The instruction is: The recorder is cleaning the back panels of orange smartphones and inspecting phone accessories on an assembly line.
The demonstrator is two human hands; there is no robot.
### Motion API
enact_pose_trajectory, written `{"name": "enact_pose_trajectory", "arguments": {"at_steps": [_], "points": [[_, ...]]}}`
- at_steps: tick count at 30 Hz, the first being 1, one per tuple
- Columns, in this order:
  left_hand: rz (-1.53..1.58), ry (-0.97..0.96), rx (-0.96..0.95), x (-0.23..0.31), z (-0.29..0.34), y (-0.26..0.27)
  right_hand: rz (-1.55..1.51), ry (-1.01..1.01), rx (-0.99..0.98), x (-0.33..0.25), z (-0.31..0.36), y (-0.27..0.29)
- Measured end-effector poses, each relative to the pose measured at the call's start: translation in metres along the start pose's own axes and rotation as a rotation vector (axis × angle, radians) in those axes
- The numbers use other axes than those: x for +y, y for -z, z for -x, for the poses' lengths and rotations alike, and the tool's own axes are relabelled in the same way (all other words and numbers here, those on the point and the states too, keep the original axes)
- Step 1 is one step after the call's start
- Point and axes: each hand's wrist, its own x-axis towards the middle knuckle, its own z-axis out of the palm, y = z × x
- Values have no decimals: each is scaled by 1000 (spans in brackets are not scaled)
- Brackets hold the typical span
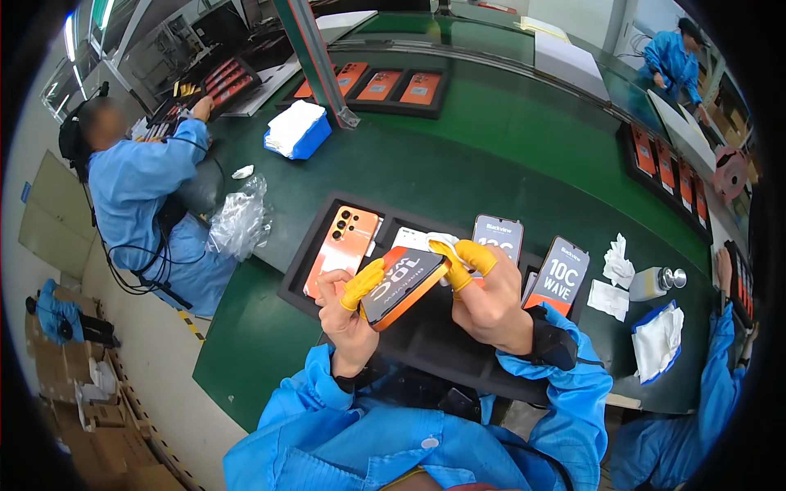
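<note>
Tilted above a black tray [304, 274] is an orange-edged smartphone [403, 286] with a dark printed film on its screen. My left hand [350, 321] grips it by the lower left end, yellow finger cots on some fingers. My right hand [493, 296], also in yellow finger cots, pinches a white wiping cloth [443, 238] against the phone's upper right end. Within the tray, an orange phone [350, 237] lies back side up at the left. Two phones, one upper [499, 229] and one lower [560, 274], rest screen side up at the right.
Right of the tray are crumpled wipes [618, 263], a pump bottle [655, 283] and a blue box of cloths [657, 344]. Another cloth box [297, 131] stands by a metal post [318, 69]. A plastic bag [241, 219] lies near a co-worker [151, 184]. Phone trays [401, 108] sit farther back.
</note>
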Motion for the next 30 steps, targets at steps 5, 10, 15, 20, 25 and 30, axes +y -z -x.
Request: {"name": "enact_pose_trajectory", "arguments": {"at_steps": [5, 10, 15, 20, 25, 30], "points": [[151, -14, -12, 1, -1, -5, -56, -36, 21, -3, -1, 2], [348, 200, -103, -12, 14, -7, -125, -90, 30, -6, 4, 5], [1001, 675, -610, -3, 7, 0, -163, -120, 92, -5, 11, 1], [1325, 1027, -837, 18, 6, -2, -102, -136, 144, -1, 6, 3], [1371, 1100, -847, 19, 4, -8, -39, -124, 207, 7, 8, 3], [1379, 1145, -819, 20, 1, -10, -35, -100, 116, 13, 6, 1]]}}
